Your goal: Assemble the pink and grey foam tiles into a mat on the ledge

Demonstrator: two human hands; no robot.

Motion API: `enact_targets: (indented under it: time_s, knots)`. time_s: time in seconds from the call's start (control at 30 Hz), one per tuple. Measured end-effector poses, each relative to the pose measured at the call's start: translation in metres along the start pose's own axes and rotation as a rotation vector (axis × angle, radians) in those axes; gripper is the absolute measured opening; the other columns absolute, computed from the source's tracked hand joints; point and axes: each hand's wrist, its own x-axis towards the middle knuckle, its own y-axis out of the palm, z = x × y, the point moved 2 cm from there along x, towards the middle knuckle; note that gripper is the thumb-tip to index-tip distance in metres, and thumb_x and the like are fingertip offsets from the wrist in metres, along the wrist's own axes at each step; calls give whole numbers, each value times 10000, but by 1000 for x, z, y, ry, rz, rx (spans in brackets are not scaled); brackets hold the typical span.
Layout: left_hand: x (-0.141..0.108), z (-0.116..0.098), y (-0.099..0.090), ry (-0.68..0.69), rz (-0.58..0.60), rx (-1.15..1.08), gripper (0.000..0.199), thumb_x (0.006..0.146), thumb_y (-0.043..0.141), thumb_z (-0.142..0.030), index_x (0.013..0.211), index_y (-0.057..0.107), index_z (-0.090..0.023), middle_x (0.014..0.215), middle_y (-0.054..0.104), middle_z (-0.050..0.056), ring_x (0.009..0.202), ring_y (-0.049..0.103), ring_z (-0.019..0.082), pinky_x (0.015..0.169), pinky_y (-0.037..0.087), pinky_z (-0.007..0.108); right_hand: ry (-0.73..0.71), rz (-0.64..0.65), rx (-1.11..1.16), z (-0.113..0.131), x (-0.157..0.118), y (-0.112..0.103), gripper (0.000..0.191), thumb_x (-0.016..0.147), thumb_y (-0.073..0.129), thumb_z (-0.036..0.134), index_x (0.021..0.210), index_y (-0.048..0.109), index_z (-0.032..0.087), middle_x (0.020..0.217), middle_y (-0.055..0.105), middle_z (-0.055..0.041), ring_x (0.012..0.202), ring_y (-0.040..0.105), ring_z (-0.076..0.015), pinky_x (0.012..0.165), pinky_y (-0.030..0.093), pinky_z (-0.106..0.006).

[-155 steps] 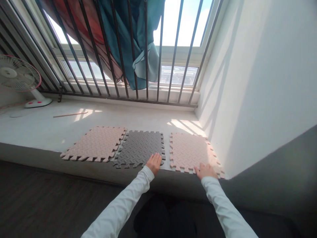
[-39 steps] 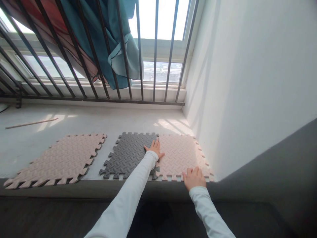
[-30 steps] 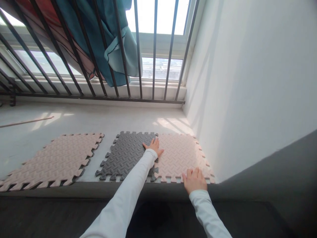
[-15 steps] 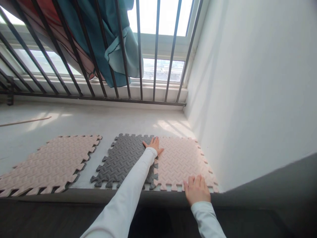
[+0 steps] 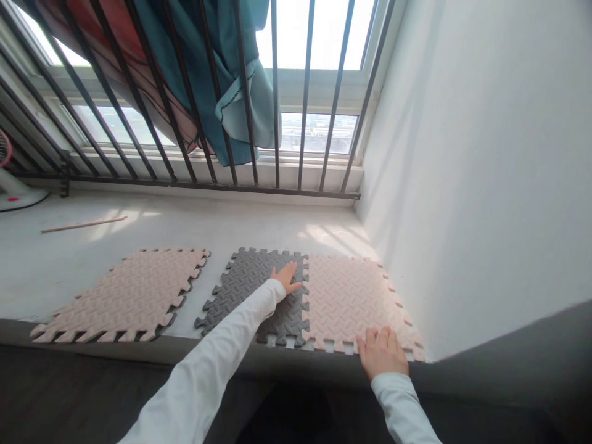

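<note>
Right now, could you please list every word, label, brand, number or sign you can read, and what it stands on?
None: no text shows on the gray mat, the right pink mat or the left pink mat. The fan, cut off by the frame, shows no legible lettering.

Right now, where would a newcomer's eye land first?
Probably on the square, dark grey foam tile, meeting the square, pale pink foam tile on its right; the left hand is over the grey one, the right hand at the pink one's near edge. Behind the dark metal railing hangs teal and red cloth.
</note>
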Motion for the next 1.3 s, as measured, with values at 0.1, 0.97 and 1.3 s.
enact_targets:
  time_s: [0.1,0.97,1.3]
  knots:
    - [-62,44,0,-40,-125,127,664,769,324,-466,1338,125,-188,1404,142,47,1279,127,187,1027,42,468,4,4,27,0,2,-1,401,799,329,433,810,594,133,924,573,-197,906,495,-306,713,329,-351]
    - [-189,38,59,106,-154,64,572,814,279,-465,1322,197,-216,1403,164,22,1279,116,202,1028,156,407,-446,375,581,101,-26,-80,508,793,335,386,1271,335,215,1342,293,-51,1225,272,-226,981,163,-515]
    - [-183,88,43,-488,-283,2,524,783,390,-371,1269,348,-179,1363,277,122,1230,252,288,965,252,475,-388,200,602,106,-24,-75,430,757,367,201,1171,478,232,1228,477,-55,1135,400,-204,950,273,-377]
